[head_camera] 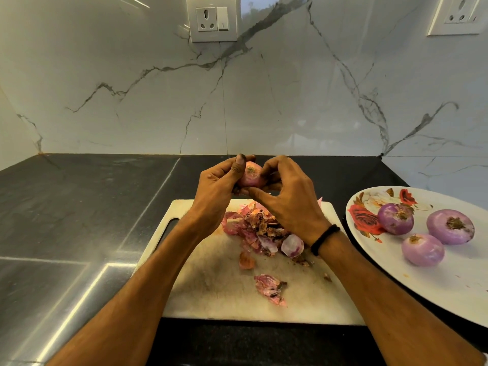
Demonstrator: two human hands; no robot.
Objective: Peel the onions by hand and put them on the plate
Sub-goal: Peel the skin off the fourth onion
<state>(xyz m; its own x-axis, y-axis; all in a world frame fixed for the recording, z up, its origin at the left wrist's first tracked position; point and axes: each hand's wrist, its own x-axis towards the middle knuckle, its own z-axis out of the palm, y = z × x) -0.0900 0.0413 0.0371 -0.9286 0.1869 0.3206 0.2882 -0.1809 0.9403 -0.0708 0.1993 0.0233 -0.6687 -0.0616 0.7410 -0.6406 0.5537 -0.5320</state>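
A: Quick, what's the step in hand?

B: Peeling. Above the tabletop (79,207) and the far edge of the cutting board (211,286), well short of the plate (449,286), the onion (250,178) is held up between both hands, root end toward the camera. The left grip (214,191) is clenched round its left side with the thumb (239,167) on top. The right grip (287,196) is curled onto its right side, fingertips at the skin.

A: How to do it well?

B: My call: the left holds steady and turns, and the right nips a loose edge near the root and strips it down in broad pieces. Keep it over the board so scraps join the heap of skins (253,225). Plate it only once no papery layer is left. The risk is a slick bulb slipping out.

A: Materials, big to small?

B: The tabletop is dark polished stone with streaky glare. The board is white and rectangular, with a slot handle at left, scuffed and stained. The plate is glossy white with a red rose print. Three peeled onions (423,250) sit on it, smooth, pale purple and round, with rough trimmed tops. The skins are dry and curled, brown to pink. The held onion is pinkish and dull-skinned, with a tufted root.
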